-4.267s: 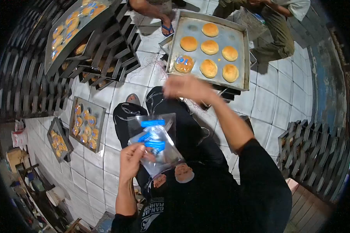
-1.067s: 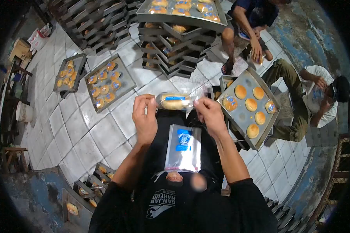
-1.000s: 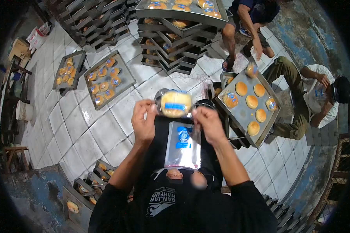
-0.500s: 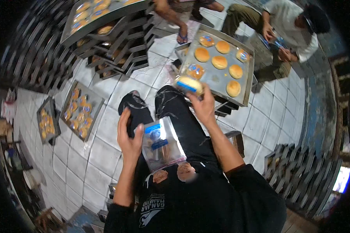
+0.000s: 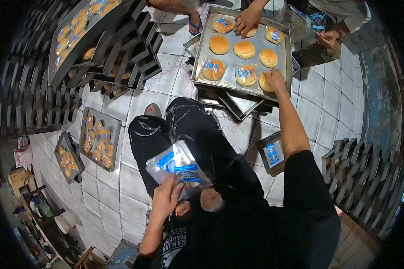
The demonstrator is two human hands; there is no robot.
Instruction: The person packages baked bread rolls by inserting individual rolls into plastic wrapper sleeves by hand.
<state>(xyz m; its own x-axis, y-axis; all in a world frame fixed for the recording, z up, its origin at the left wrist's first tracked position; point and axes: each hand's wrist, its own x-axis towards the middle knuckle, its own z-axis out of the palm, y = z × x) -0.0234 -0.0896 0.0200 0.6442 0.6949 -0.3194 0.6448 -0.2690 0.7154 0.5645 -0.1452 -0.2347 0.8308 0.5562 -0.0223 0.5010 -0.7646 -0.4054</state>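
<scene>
My left hand [image 5: 167,197] pinches the lower edge of clear plastic bags [image 5: 173,163] with blue print, which lie on my lap. On the large metal tray [image 5: 238,92], my right hand [image 5: 276,81] has its fingers closed on an unwrapped bun [image 5: 265,83] at the near right corner, partly hiding it. Just left of that bun lies a wrapped bun [image 5: 246,76] with a blue-printed label. Other bare buns, such as the golden bun [image 5: 244,50], and several wrapped ones share the tray. A co-worker's hand [image 5: 248,21] covers a bun at the far side.
Another co-worker's hand [image 5: 328,38] is near printed packaging [image 5: 318,21]. A small box [image 5: 270,154] with more bags stands right of my legs. Trays of wrapped buns [image 5: 101,139] lie on the left floor. Stacked metal trays [image 5: 121,58] rise at left, with more racks at right [image 5: 368,184].
My right hand has put the wrapped bun on the tray and moved right to a bare bun. My left hand has closed on the bags. A co-worker's hand has reached into the tray.
</scene>
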